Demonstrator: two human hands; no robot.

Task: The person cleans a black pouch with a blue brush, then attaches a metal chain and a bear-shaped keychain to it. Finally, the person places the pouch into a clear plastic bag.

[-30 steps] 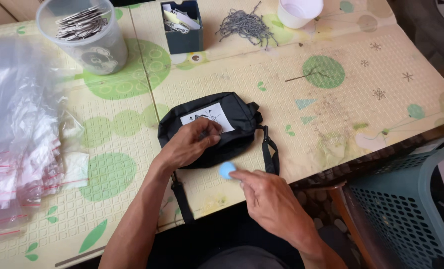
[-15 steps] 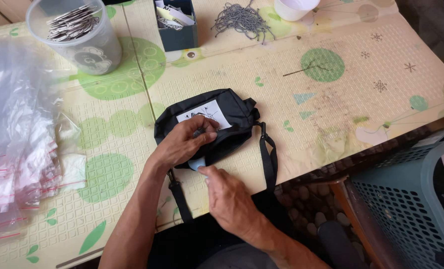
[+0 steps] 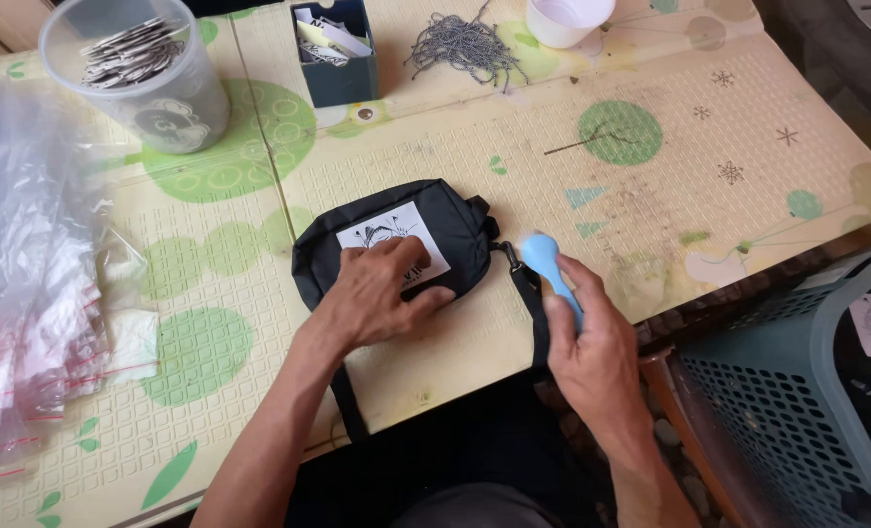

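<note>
The left hand (image 3: 382, 293) is pressing spread fingers on the soft black pouch (image 3: 396, 244); the right hand (image 3: 592, 347) beside it is gripping a light, rigid blue tool (image 3: 545, 262) by its handle.

Soft even daylight, sharp focus.

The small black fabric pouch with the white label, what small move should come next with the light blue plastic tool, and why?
Probably bring the light blue plastic tool leftward to the small black fabric pouch. The left hand lies flat on its white label, pinning it, while the right hand holds the tool just beside the pouch, over the black strap.
</note>
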